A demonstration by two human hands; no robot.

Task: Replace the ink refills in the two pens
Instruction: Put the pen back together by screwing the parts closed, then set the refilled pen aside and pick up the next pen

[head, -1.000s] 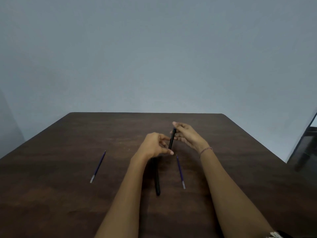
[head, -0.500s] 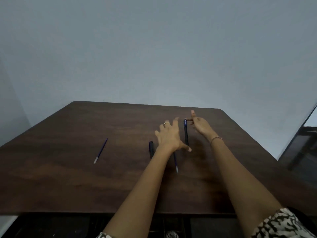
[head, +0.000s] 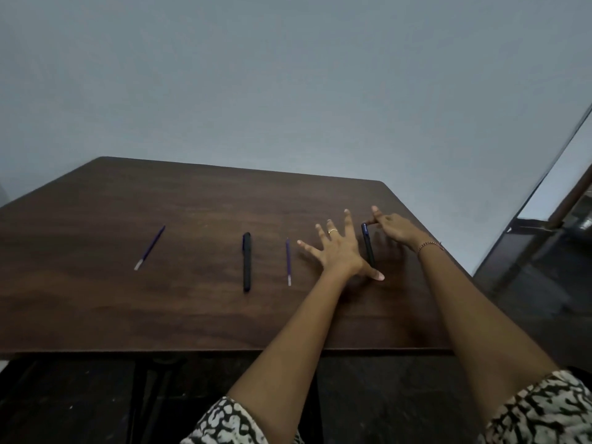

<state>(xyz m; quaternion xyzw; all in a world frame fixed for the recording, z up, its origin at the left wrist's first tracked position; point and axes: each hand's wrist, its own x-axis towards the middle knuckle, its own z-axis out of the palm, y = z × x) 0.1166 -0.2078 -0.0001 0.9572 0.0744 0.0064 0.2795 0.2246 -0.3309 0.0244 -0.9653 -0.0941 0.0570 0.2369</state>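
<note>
The blue pen (head: 368, 246) lies whole on the table (head: 128, 309), the black pen (head: 246, 267) at its 9 o'clock, one refill (head: 288, 261) between them, a second refill (head: 150, 247) beyond; the swap looks to me either done or unstarted. The left hand (head: 339, 251) is open, fingers spread, just beside the blue pen; the right hand (head: 395, 230) touches its 12 o'clock end, gripping or not I cannot tell

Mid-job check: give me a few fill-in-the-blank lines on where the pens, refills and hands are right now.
1. ___ thin purple ink refills lie loose on the dark wooden table.
2. The black pen lies between the two ___.
3. The left hand, fingers spread, wears a ___.
4. The right hand touches the dark blue pen; the ___ pen lies untouched.
Missing: two; refills; ring; black.
</note>
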